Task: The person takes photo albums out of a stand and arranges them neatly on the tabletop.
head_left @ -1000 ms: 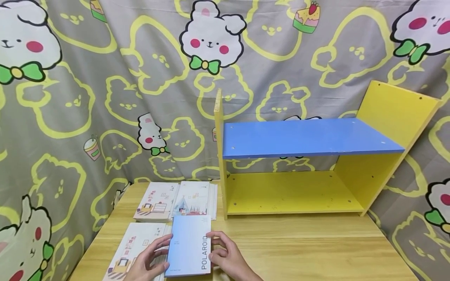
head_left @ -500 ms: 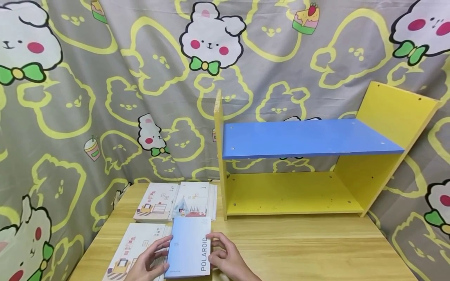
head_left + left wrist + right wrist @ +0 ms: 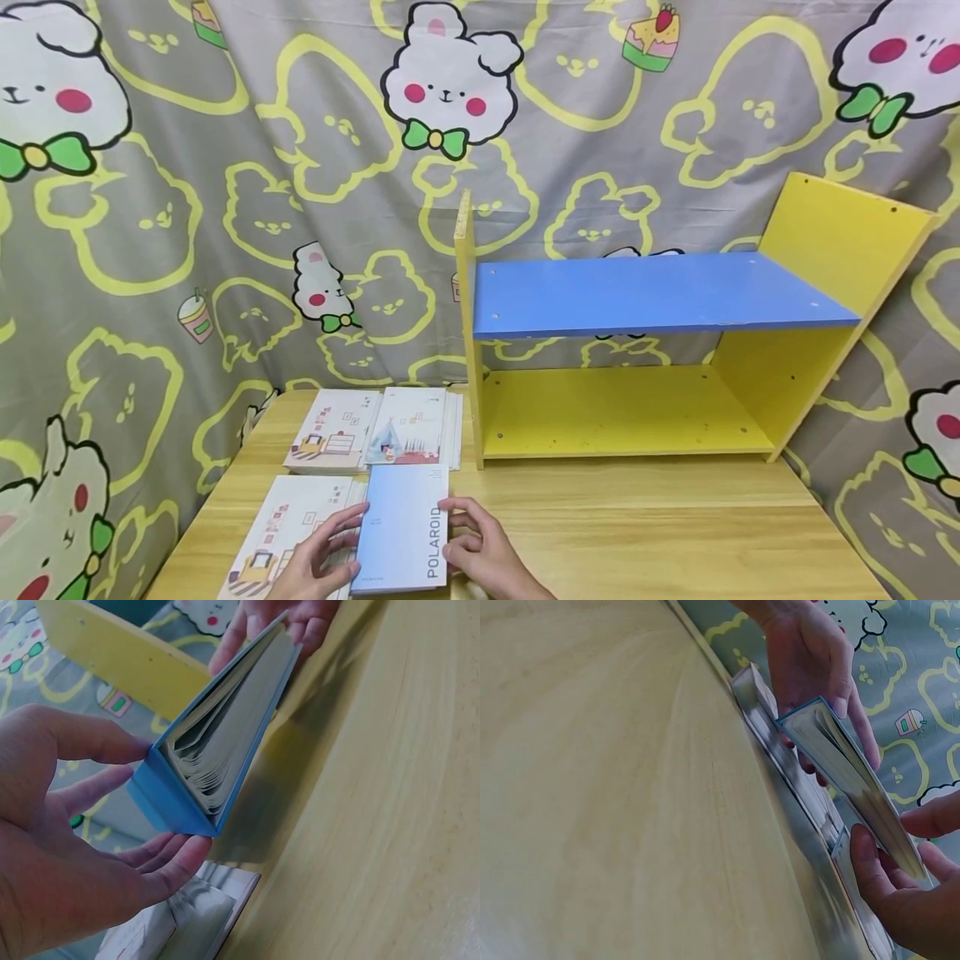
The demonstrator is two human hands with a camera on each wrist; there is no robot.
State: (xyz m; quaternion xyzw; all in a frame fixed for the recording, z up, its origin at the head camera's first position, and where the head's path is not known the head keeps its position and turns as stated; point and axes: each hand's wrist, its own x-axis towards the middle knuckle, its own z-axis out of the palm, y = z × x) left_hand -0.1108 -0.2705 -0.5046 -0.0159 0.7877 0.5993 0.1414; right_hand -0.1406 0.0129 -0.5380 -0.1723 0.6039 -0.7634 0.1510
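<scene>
A photo album (image 3: 405,527) with a pale blue-to-white cover lettered POLAROID is held just above the table between both hands. On its left edge, the left hand (image 3: 318,557) grips the blue spine (image 3: 176,796), thumb on one cover and fingers on the other. The right hand (image 3: 486,546) pinches the opposite edge, near the lettering. Page edges (image 3: 217,742) show in the left wrist view, slightly fanned between the covers. From the right wrist, the album (image 3: 851,776) appears tilted, clear of the tabletop, with the right hand's fingers (image 3: 874,870) at its near end.
White illustrated books lie on the table's left: two at the back (image 3: 333,429), one with a tent picture (image 3: 408,425), and one beside the left hand (image 3: 288,525). A yellow shelf unit (image 3: 630,408) with a blue board (image 3: 660,292) stands at the back right, before a patterned curtain (image 3: 600,150).
</scene>
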